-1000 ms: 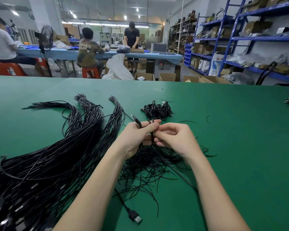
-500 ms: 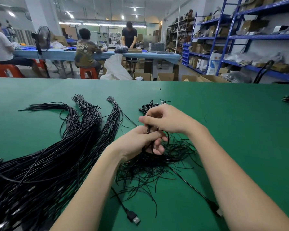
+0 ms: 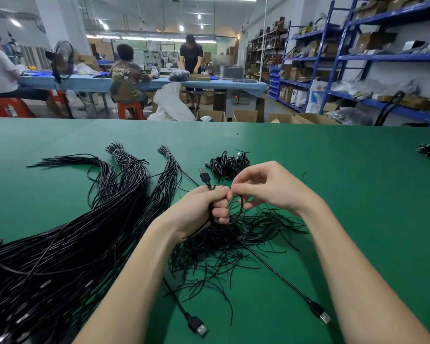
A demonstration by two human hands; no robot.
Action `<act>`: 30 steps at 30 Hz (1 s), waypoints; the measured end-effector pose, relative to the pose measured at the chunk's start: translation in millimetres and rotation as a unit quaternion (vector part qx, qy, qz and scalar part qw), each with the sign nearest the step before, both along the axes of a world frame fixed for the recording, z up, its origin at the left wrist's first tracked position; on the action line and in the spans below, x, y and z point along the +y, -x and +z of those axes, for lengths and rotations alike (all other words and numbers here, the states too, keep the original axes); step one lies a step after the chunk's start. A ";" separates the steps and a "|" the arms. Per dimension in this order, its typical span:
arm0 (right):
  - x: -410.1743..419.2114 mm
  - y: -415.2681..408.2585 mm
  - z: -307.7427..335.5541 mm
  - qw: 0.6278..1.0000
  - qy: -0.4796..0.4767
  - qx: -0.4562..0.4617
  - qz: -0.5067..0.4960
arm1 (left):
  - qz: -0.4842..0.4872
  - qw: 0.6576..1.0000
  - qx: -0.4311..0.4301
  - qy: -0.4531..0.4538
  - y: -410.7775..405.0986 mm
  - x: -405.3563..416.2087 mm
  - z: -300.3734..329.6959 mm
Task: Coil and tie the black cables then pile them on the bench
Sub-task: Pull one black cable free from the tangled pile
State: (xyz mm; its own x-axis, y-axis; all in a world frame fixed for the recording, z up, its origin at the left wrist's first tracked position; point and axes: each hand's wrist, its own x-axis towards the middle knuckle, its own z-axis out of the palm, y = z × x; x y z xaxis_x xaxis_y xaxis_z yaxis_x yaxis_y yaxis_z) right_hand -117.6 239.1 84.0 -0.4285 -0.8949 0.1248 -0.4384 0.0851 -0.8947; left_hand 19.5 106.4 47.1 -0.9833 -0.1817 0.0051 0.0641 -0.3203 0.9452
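Gripping one cable (image 3: 236, 214), both hands work above loose ties (image 3: 233, 247), beside bundles (image 3: 124, 194).

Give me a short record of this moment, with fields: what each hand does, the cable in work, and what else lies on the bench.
left hand: grips the coil of the cable
right hand: pinches the cable at the top of the coil
cable in work: partly coiled, one USB plug sticks up above the left hand
finished pile: small heap behind the hands
loose ties: scattered under the hands
uncoiled cables: large bundles at left
bench: green surface
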 end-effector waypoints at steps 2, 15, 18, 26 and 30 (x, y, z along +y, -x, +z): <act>-2.5 -3.5 -3.8 0.999 0.013 0.011 -0.046 | 0.002 1.000 0.002 -0.007 1.7 2.8 -0.6; -21.3 -26.7 -13.0 1.000 -0.015 -0.013 -0.001 | -0.009 0.991 0.001 0.132 4.0 6.1 -4.5; -27.3 -29.7 -12.9 0.998 -0.023 0.051 -0.002 | 0.003 0.982 -0.011 0.190 3.9 3.8 -3.5; -32.8 -36.0 -25.1 0.995 0.048 0.028 -0.077 | 0.047 0.983 -0.007 0.177 5.7 8.8 -3.0; -37.5 -36.2 -29.1 0.992 0.056 -0.016 -0.111 | 0.069 0.984 0.000 0.165 11.8 14.2 -5.6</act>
State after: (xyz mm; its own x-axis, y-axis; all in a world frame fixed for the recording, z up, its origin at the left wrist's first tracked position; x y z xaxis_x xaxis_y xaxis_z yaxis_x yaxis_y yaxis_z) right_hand -81.4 201.7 54.9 -0.6181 -0.7597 0.2021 -0.3917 0.0748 -0.9170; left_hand 7.7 120.6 41.5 -0.9493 -0.3026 0.0858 0.0847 0.0166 0.9963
